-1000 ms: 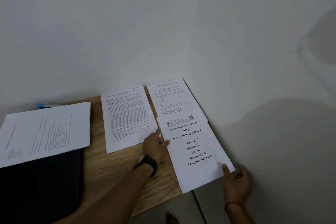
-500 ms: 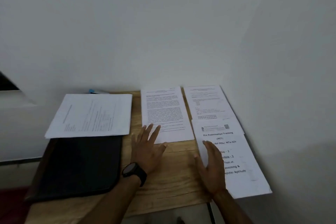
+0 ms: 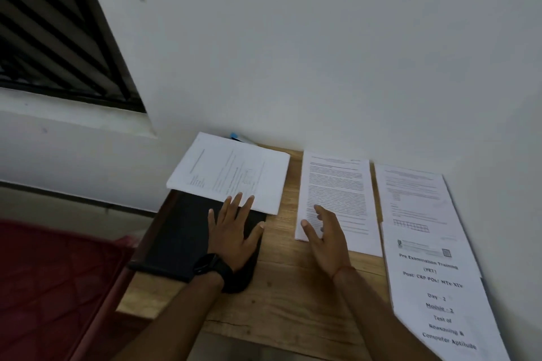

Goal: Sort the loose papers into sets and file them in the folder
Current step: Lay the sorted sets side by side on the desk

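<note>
Grip empty, left hand [image 3: 234, 233] and right hand [image 3: 327, 240] spread; one folder [image 3: 180, 239], four paper sets [image 3: 231, 171] [image 3: 337, 190] [image 3: 412, 196] [image 3: 434, 296].

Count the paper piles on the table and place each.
4: left pile atop the black folder; a dense-text pile mid-table; a grid-marked sheet back right; a titled cover overlapping its near edge. More may lie beneath.

Closed black folder [image 3: 181, 237] flat at the left of the tabletop [image 3: 281, 287], a sideways-turned paper stack [image 3: 231, 171] overlapping its far end; to the right, side by side, a densely printed set [image 3: 337, 193] and a form sheet [image 3: 410, 193], its near edge covered by a title page [image 3: 434, 287] headed "Pre Examination Training".
</note>
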